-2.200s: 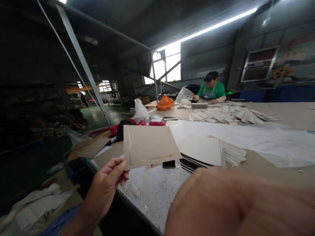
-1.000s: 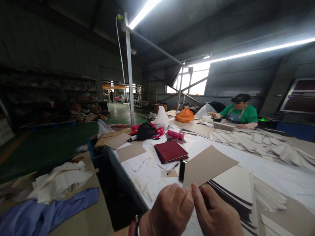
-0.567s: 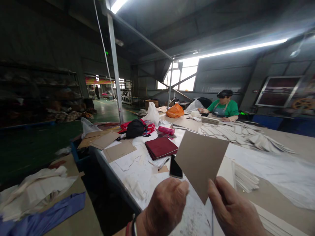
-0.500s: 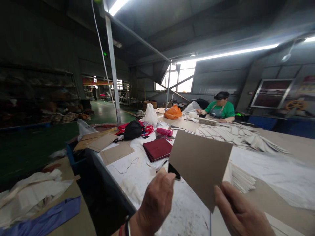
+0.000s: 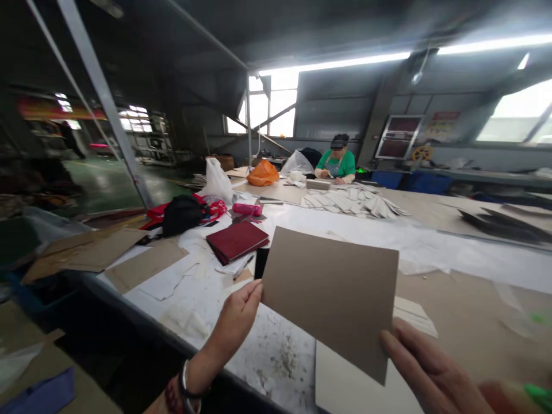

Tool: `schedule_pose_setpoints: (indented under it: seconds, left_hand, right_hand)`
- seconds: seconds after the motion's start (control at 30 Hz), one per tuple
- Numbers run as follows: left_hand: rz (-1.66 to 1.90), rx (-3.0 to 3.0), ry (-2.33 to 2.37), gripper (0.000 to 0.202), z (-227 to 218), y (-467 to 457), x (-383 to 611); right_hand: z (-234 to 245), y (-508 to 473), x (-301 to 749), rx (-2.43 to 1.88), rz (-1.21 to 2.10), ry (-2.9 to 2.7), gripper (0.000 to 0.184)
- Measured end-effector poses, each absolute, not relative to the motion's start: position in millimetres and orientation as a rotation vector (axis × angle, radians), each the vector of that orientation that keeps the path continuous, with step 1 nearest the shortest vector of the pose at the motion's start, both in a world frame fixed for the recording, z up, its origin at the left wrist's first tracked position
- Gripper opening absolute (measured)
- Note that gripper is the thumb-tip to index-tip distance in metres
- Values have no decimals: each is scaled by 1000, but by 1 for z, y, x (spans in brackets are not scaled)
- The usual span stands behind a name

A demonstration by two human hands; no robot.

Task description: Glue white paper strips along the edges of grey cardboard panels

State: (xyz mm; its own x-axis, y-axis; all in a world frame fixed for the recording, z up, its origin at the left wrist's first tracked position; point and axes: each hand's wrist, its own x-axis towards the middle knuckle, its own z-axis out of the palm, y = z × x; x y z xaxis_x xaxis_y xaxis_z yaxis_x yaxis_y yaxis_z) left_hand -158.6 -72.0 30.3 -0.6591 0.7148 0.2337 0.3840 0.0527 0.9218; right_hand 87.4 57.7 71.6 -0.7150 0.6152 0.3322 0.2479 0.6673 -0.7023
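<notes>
I hold a grey-brown cardboard sheet point(image 5: 330, 293) up in front of me, above the table's near edge. My left hand point(image 5: 233, 322) pinches its left corner between thumb and fingers. My right hand point(image 5: 426, 371) grips the sheet's lower right corner, fingers pressed against it. Under the sheet lies a pale board point(image 5: 345, 385) flat on the table point(image 5: 276, 351).
A dark red book point(image 5: 236, 240), a black phone point(image 5: 260, 262) and a pen lie beyond my left hand. Loose cardboard pieces point(image 5: 103, 250) sit at the left edge. A person in a green top point(image 5: 337, 164) works at the far end beside fanned-out pale sheets point(image 5: 353, 202).
The sheet has turned flatter and wider between my hands. My left hand has slid out to its left corner. My view has swung right and lower over the table.
</notes>
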Motion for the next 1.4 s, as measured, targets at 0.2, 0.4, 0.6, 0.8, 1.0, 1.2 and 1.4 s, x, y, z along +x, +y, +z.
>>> schedule_pose_setpoints:
  seconds: [0.2,0.4,0.6,0.8,1.0,1.2,1.4]
  left_hand:
    - [1440,1391,2266,29,11,-60,-127]
    - [1216,1695,2171,29,-30,-51,-77]
    - [994,1691,2169,31,-70,-49,-52]
    - [809,1614,2230,28,-76,-44,-51]
    - [533,1549,2293,27,-69,-37,-54]
    - [320,1560,2278,25,-64,-30,-59]
    - [253,1558,2227,24,-60,-26,-64]
  right_hand:
    - [38,69,134,-1061,697,-2284,34]
    - [-27,72,189,-1420,566,-2244,33]
    - [-67,68,210,-1535,642,-2236,30]
    - [-69,69,205,-1624,590,-2244,28]
    - [-75,76,196,-1607,474,-2326,24]
    - [-76,82,192,-1663,423,-2444,21]
    - [-77,84,193,-1611,385,-2475,21]
